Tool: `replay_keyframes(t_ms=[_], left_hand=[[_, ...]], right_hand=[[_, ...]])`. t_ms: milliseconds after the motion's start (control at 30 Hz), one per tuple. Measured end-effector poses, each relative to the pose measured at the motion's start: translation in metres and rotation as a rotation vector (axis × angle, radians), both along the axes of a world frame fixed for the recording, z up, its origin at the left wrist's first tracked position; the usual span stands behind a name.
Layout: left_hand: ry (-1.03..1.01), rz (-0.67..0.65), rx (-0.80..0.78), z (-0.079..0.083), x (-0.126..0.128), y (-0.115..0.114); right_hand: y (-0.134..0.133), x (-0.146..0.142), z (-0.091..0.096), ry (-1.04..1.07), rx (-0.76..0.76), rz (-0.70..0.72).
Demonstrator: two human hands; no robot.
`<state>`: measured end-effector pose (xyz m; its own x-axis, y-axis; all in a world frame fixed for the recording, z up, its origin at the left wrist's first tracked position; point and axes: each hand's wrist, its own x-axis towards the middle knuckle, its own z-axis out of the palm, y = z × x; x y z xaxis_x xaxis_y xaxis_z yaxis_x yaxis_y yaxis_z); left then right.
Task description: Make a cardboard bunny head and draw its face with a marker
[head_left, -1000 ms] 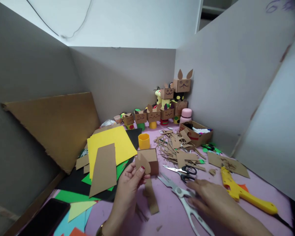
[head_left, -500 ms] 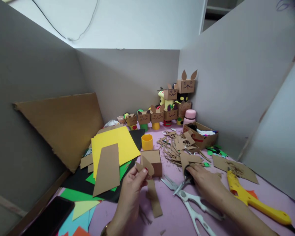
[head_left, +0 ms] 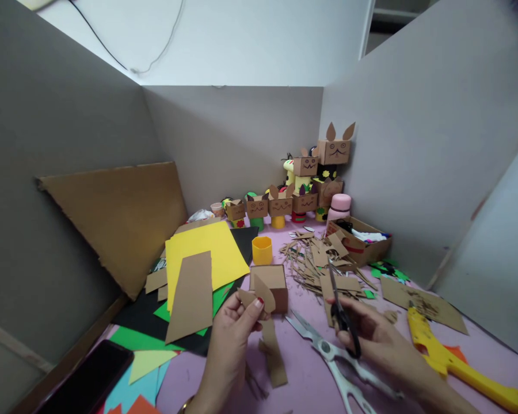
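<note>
My left hand (head_left: 237, 333) pinches leaf-shaped cardboard pieces (head_left: 264, 294) between thumb and fingers. Just behind them sits a small cardboard box (head_left: 280, 282), partly hidden by the pieces. In my right hand (head_left: 371, 333) is a pair of small black-handled scissors (head_left: 343, 322), blades pointing up and away from me. Larger white-handled scissors (head_left: 326, 349) lie partly open on the table between my hands. A cardboard strip (head_left: 274, 356) lies beside my left hand, and a yellow paper ring (head_left: 262, 250) stands behind the box.
Cardboard scraps (head_left: 311, 264) are heaped behind my right hand. A yellow glue gun (head_left: 449, 356) lies at the right, near a box of pens (head_left: 366, 247). Coloured sheets (head_left: 207, 247) and a phone (head_left: 90, 376) are at the left. Cardboard animal figures (head_left: 280, 204) line the back.
My right hand has picked up the black-handled scissors from beside the white pair and turned their blades upward. My left hand keeps hold of the cardboard pieces. The view has shifted slightly.
</note>
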<state>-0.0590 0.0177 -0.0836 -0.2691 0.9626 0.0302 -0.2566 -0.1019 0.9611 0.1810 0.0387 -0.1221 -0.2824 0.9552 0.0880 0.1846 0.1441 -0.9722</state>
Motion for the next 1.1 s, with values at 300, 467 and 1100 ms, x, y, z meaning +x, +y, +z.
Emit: replay_keyframes(t_ms=[300,467,1100], left_hand=[[-0.079,0.083,0.019,-0.002,0.004,-0.005],[-0.149,0.087,0.024,-0.003,0.01,-0.008],[-0.46,0.02,-0.13,-0.005,0.032,-0.016]], right_hand=[[-0.04,-0.074,-0.013,0.302,-0.223,0.153],[-0.042,-0.074,-0.007,0.095,-0.053,0.128],[-0.033,-0.065,-0.011,-0.126,0.369,0.082]])
